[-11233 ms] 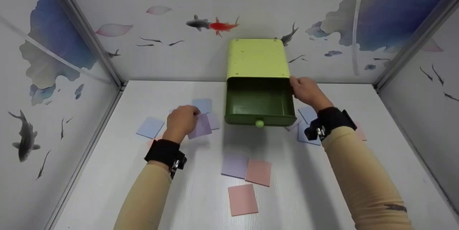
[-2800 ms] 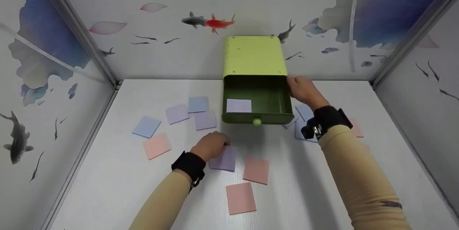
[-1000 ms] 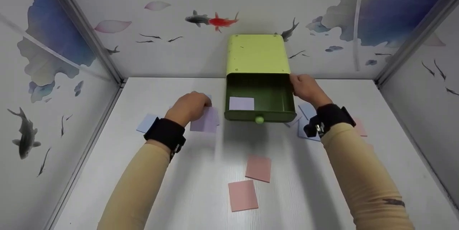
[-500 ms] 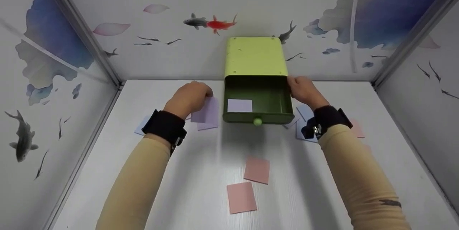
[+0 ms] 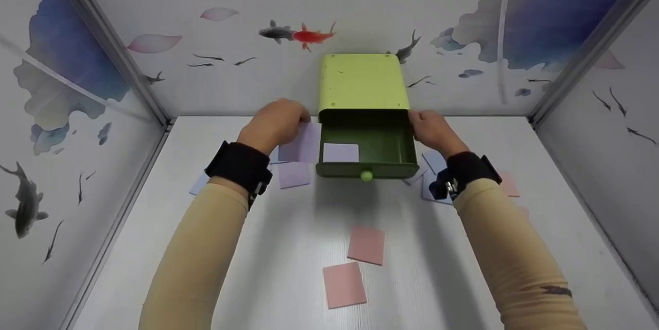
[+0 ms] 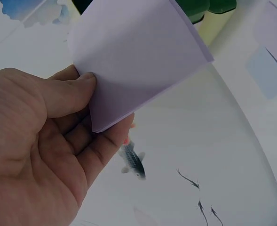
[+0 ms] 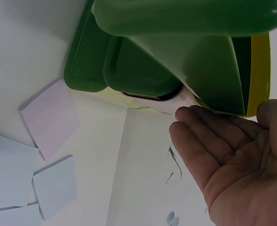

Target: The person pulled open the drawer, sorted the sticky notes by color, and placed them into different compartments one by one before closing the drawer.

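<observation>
**A:** What is the left grip doing?

**B:** The left hand (image 5: 278, 123) has a lilac pad (image 5: 301, 143) pinched near one corner — thumb on one face, fingers behind — which probably leaves most of the square free. It hangs just beside the left wall of the open drawer (image 5: 337, 169); whether they touch, I can't tell.

**A:** And the right hand (image 5: 434, 128)?

**B:** Its fingers are nearly straight, laid against the side of the yellow-green cabinet (image 5: 363, 80) rather than wrapped round anything. I'd guess that steadies it.

**A:** What lies around them?

**B:** A lilac note (image 5: 341, 152) is inside the drawer, at the front left. On the tabletop (image 5: 278, 268), a lilac square (image 5: 294, 175) lies near the held one, a pink square (image 5: 366, 245) sits in front of the cabinet, and a blue square (image 5: 434, 160) is by the right wrist.

**A:** Do the wrist views add anything?

**B:** Yes — the left one shows the thumb's hold, which the head view hides behind the knuckles. The right one shows green panels (image 7: 140, 70) below the drawer, likely lower drawer fronts. Only the head view shows inside the drawer.
</observation>
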Demonstrator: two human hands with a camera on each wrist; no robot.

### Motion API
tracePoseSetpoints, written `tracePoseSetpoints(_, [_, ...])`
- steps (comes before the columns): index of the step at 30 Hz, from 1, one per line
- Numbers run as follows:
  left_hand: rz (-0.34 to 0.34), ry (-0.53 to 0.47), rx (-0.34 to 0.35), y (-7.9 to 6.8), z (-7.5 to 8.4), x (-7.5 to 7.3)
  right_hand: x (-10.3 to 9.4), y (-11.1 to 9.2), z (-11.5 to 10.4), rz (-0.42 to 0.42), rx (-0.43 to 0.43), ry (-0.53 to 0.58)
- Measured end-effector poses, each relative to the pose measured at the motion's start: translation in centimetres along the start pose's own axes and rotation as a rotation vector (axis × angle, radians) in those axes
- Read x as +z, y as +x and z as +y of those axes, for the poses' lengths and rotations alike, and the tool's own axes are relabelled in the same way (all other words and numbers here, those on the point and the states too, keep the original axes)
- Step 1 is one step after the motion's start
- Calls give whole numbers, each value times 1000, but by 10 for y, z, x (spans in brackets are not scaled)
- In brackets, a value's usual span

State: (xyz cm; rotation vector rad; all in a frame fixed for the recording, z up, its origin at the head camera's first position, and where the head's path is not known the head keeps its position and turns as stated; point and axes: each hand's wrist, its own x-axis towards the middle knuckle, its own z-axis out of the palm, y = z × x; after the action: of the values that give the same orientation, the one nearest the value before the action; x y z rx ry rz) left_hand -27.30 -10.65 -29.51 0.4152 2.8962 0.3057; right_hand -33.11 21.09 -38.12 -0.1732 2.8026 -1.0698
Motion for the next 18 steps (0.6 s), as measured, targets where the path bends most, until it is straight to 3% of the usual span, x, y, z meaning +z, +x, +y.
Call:
tracePoseSetpoints(10, [0,39,61,21,25,1,-1,0,-1,4,12,12])
tracePoseSetpoints(18, [7,15,115,39,43,19,-2,1,1,-7,-11,-4])
